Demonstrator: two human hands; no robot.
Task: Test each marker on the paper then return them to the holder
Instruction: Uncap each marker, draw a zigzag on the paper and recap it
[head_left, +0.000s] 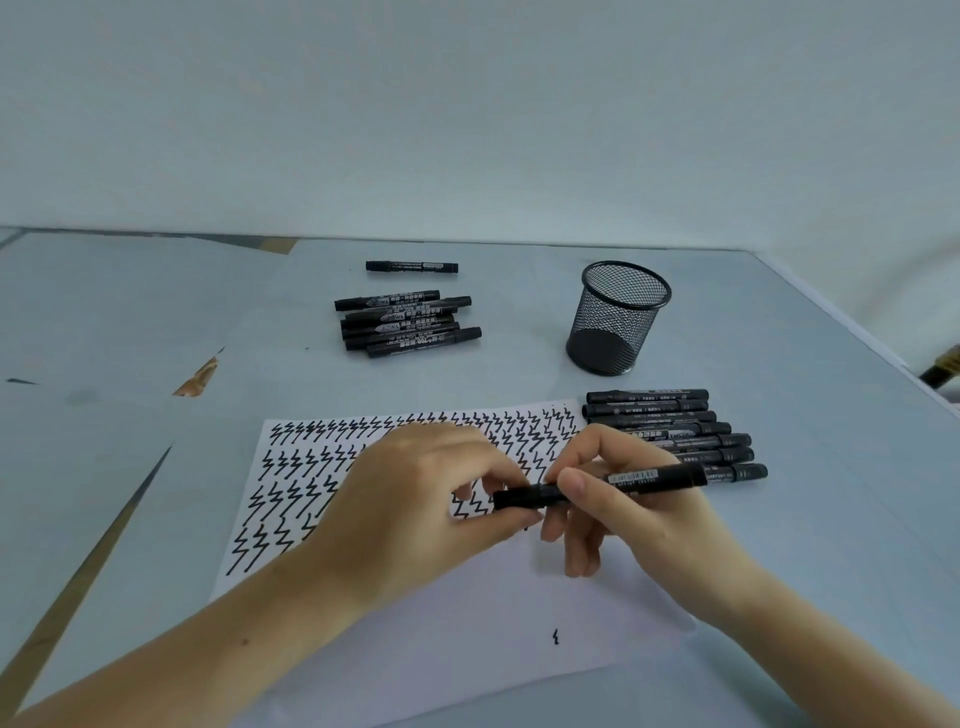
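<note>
Both hands hold one black marker (618, 482) level over the white paper (467, 613), which is covered in rows of black zigzag strokes. My right hand (618, 499) grips the marker's barrel. My left hand (426, 499) pinches its left end, where the cap sits. The black mesh holder (621, 317) stands upright behind the paper and looks empty. Several black markers (405, 322) lie in a pile at the back centre, with a single one (412, 266) beyond them. Another row of markers (670, 431) lies beside the paper's right edge.
Pale sheets cover the table (104, 467), with brown tabletop showing through gaps at the left. The table's right edge (857, 353) runs diagonally past the holder. A plain wall rises behind.
</note>
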